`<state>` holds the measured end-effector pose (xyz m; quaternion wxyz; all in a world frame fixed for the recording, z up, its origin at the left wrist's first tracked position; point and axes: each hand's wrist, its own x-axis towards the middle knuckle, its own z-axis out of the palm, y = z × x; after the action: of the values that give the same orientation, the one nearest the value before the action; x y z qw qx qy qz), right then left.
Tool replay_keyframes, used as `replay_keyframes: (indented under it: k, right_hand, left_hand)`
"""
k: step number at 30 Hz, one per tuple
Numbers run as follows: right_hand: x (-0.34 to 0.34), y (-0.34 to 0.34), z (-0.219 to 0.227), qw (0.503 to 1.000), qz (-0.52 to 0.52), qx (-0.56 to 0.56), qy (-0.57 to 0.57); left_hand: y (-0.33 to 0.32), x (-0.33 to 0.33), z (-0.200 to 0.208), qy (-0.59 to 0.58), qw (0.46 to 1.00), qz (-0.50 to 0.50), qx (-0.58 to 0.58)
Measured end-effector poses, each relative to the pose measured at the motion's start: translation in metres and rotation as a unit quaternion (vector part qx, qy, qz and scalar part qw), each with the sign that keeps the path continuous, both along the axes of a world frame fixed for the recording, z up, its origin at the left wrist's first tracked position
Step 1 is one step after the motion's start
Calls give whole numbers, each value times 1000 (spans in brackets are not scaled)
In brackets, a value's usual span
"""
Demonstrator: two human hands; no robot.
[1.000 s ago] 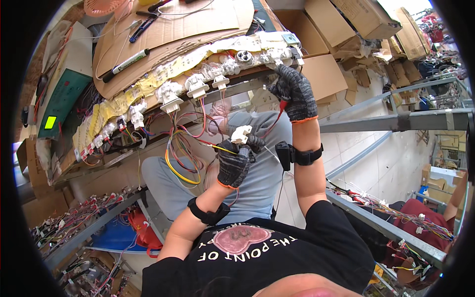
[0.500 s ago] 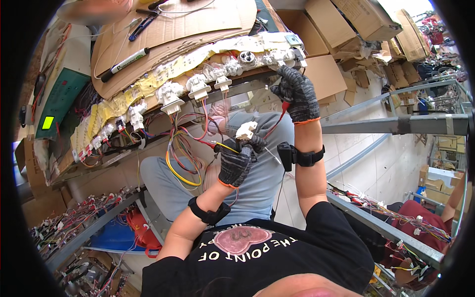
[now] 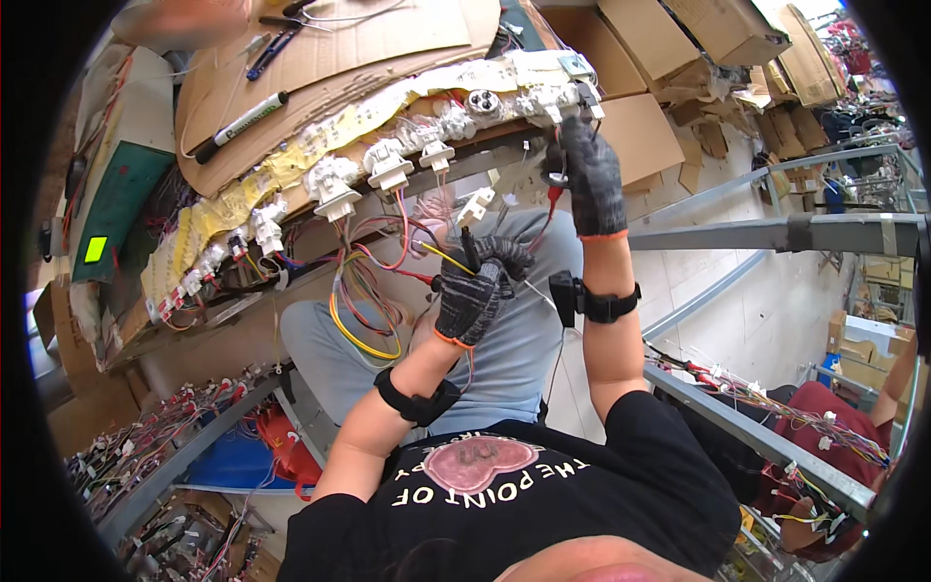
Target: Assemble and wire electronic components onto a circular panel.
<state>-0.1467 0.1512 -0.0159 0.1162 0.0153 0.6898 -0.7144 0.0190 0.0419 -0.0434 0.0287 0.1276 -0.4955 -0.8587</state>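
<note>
A dark grey knitted glove covers my left hand (image 3: pixel 475 296), which is closed around wires in front of my lap. A white plug connector (image 3: pixel 475 207) stands up just beyond its fingers, and a yellow wire (image 3: pixel 446 258) crosses them. Beside that hand lies a red test-lead tip (image 3: pixel 417 278). My right hand (image 3: pixel 593 184), gloved the same way, reaches up to the right end of a row of white connectors (image 3: pixel 388 163). A red-sleeved test lead (image 3: pixel 554 197) hangs from its closed fingers, which are partly smeared by motion.
The connector row lines the near edge of a cardboard-covered board (image 3: pixel 349 58) with yellow tape. A marker (image 3: pixel 242 127) and pliers (image 3: pixel 275 53) lie on it. At left stands a green device (image 3: pixel 121 209) with a lit display. Metal rails (image 3: pixel 776 233) and cardboard boxes (image 3: pixel 640 136) are at right.
The white connector has moved up and away beyond my left hand, which has shifted slightly right and forward. My right hand's fingers now point more toward the row's end.
</note>
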Motion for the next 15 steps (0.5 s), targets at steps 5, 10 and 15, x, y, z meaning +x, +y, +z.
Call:
replay_keyframes:
  k: [5,10,15]
  right_hand:
    - [23,-3,1,997,74,-21,-26]
    - [21,-11,-5,984,90,-153,-19]
    - [25,-26,9,993,28,-109,-28]
  left_hand:
    - [1,-8,-3,-8,1000,-8,-25]
    - [6,-15,-2,-1,1000,0,-15]
    - [13,-23,-16,67,986,100,-117]
